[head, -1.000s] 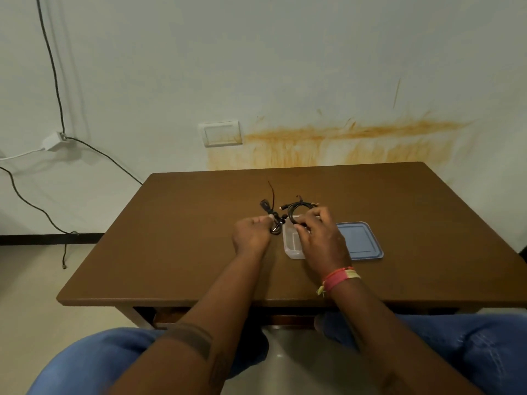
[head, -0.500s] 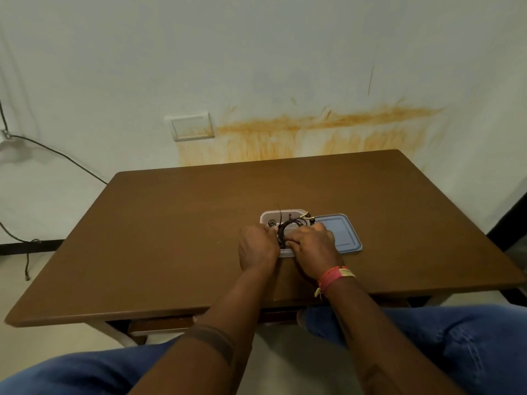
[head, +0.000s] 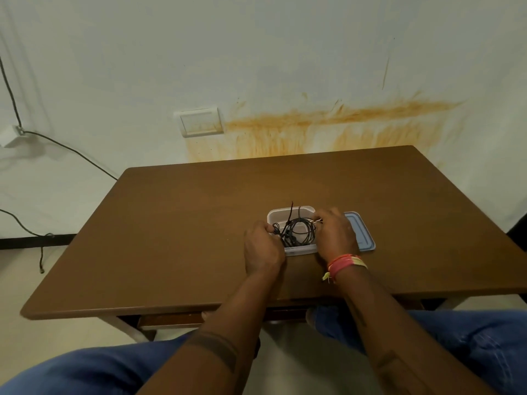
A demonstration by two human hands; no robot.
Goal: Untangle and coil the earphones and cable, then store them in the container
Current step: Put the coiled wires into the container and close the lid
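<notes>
We see the coiled black wires (head: 298,233) now lying inside the clear container (head: 291,214) on the brown table (head: 176,223); a second ago both hands held them above the tabletop, just left of the box. The left hand (head: 263,248) pinches a strand at the container's left rim, fingers curled. The right hand (head: 335,233) grips the coil's right side, where a small metal plug shows at its fingertips. We cannot tell earphones from cable in the bundle. One loose end (head: 291,209) sticks up past the far rim. The blue lid (head: 362,235) lies flat just right of the container, partly behind the right hand. We judge the storing step nearly done: what remains is tucking in the stray end, letting go, and perhaps fitting the lid.
</notes>
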